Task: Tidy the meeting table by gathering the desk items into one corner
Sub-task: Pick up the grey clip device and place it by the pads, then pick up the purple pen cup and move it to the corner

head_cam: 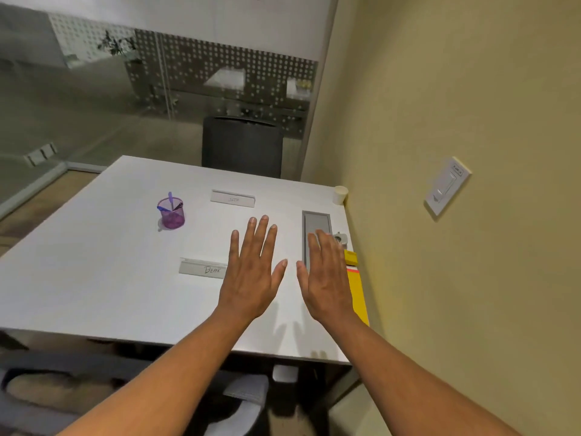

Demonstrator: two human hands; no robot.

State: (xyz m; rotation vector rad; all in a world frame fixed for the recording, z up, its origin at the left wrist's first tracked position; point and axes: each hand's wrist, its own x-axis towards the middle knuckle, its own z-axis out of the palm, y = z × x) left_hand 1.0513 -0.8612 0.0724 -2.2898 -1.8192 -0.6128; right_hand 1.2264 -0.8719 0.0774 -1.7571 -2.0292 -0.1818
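A white meeting table [94, 278] fills the middle of the view. On it stands a purple mesh pen cup [171, 212] with pens at the left. One name plate [232, 198] lies at the far middle, and a second name plate [201, 268] marked in handwriting lies nearer, just left of my left hand [253, 272]. My left hand hovers flat with fingers spread and holds nothing. My right hand [325, 275] is also flat and empty, over the grey cable hatch [317, 225]. A yellow pad [358, 294], a yellow block [351, 256] and a small tape dispenser [341, 239] lie along the right edge.
A cream paper cup [340, 194] stands at the table's far right corner against the yellow wall [471, 89]. A dark chair [242, 146] sits behind the far edge, and a grey chair [242, 401] is below the near edge. Glass partitions enclose the left and back.
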